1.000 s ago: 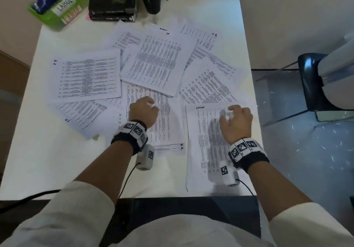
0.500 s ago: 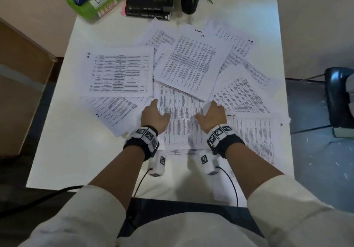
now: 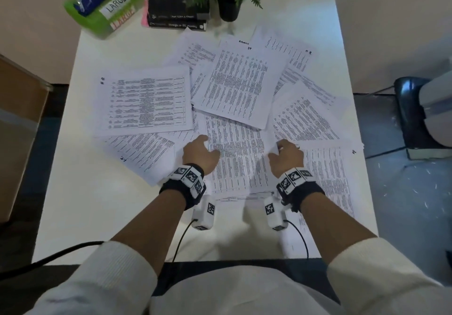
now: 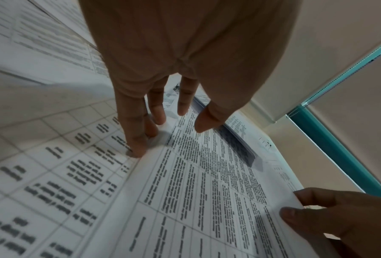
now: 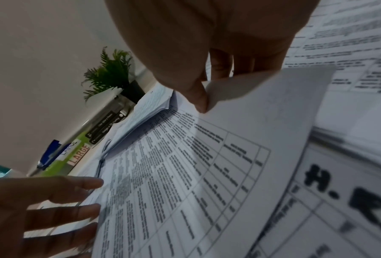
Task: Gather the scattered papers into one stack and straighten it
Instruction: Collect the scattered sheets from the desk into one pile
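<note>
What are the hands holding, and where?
The right hand pinches the middle sheet by its right edge; the left hand only touches its left edge.

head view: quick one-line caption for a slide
Left hand at one edge and right hand pinching the other of the middle sheet, among papers scattered on a white table.

Dim, soft light, faint shadows on the table [image 3: 232, 241] at six o'clock, left-wrist papers [image 4: 41, 200] blurring toward seven o'clock.
</note>
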The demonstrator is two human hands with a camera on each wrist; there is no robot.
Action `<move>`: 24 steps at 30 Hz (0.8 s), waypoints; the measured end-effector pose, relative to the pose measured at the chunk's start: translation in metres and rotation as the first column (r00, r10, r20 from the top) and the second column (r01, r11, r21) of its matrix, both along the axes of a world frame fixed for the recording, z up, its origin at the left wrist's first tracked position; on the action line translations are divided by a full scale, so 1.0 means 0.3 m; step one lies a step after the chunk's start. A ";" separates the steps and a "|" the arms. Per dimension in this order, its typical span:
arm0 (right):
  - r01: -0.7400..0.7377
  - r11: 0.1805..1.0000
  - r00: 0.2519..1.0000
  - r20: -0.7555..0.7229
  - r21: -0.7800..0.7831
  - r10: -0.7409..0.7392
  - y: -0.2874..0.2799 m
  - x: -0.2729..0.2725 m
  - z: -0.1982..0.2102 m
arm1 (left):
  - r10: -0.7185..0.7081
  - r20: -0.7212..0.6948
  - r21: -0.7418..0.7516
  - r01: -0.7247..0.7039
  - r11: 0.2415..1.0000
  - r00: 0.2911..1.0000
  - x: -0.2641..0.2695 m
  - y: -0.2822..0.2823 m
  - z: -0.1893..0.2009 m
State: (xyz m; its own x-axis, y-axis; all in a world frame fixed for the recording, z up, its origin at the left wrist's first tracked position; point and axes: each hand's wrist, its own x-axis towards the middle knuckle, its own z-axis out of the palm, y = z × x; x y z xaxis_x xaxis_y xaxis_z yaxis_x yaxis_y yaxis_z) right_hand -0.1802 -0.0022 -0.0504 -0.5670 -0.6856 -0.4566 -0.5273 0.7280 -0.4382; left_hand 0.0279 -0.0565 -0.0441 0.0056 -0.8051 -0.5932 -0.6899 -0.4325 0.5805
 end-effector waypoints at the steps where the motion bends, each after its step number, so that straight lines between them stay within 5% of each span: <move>1: 0.002 0.999 1.000 -0.006 -0.032 -0.002 0.005 0.001 0.005 | 0.014 -0.013 0.005 -0.013 1.000 1.000 -0.001 0.001 -0.002; 5: -0.040 0.987 0.999 -0.023 -0.155 0.037 0.018 -0.010 0.041 | 0.037 -0.025 0.023 -0.037 0.999 0.999 0.006 0.006 -0.010; 8: -0.004 0.984 0.990 0.139 -0.178 0.030 0.042 -0.054 0.068 | 0.019 -0.002 0.008 -0.019 1.000 1.000 0.003 0.008 -0.007; 14: 0.142 0.985 0.908 0.408 -0.098 -0.090 0.162 -0.237 0.087 | -0.036 -0.011 -0.027 0.036 0.999 0.999 -0.070 0.029 0.009; 24: 0.223 0.975 0.838 0.511 -0.005 -0.189 0.409 -0.409 0.016 | -0.171 -0.082 0.007 0.172 0.985 0.982 -0.286 0.146 0.002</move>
